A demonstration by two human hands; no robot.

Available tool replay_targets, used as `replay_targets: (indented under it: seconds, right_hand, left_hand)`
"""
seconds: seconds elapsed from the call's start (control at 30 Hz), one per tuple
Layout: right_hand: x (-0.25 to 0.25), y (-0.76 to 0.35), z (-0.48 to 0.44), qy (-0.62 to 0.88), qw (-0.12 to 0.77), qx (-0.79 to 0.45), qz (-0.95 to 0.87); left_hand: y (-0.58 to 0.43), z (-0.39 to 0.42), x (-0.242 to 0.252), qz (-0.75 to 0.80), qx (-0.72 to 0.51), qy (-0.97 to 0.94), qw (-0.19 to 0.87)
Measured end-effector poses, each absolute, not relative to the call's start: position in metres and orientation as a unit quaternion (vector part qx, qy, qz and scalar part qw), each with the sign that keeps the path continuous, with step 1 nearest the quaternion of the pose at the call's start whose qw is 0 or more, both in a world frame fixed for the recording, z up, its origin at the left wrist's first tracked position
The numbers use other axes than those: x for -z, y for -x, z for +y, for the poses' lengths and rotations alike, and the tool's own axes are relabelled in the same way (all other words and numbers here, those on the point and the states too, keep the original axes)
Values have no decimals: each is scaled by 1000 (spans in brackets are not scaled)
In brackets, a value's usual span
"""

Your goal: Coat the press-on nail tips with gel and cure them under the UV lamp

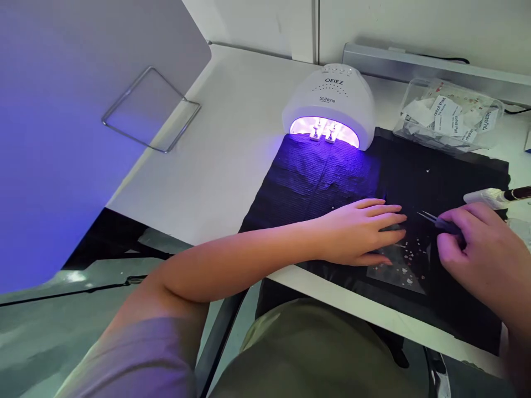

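The right hand [477, 249] is pinching tweezers [440, 223] above a clear sheet [394, 273] of small pieces [409, 264], the left hand [357, 232] is lying open across its edge, and two pieces [322, 132] are sitting under a nail lamp [329, 102] beyond it.

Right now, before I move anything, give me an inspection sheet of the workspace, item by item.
Surface: white table, black cloth mat on it.
Job's things: tweezers; clear sheet with tiny decorations; lit nail lamp.
Clutter: clear plastic box of paper packets; pen-like tool.
Hands: left hand flat on the mat beside the sheet; right hand pinching the tweezers.
Cables: black cable, far right.
Surroundings: grey panel at left; wall behind.
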State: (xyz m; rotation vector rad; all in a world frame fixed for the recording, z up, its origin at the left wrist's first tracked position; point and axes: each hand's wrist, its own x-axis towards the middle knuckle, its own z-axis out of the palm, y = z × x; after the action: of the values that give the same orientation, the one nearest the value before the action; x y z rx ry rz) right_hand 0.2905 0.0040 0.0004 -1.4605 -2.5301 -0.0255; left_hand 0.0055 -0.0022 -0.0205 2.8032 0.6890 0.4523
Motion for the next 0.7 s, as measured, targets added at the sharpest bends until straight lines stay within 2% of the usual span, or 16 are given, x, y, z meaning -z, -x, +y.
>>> replay_targets:
  seconds: [0.23,0.47,0.7]
  right_hand:
    - [-13,-282,1,565,60,-93,-818]
    - [-6,-284,-6,525,75,-183,-828]
    - [8,-294,4,516,75,-217,-825]
  left_hand:
    - [-2,1,21,235,-133,-956,116]
    - [-1,4,19,223,-166,-955,102]
    - [1,4,14,236,-195,-947,94]
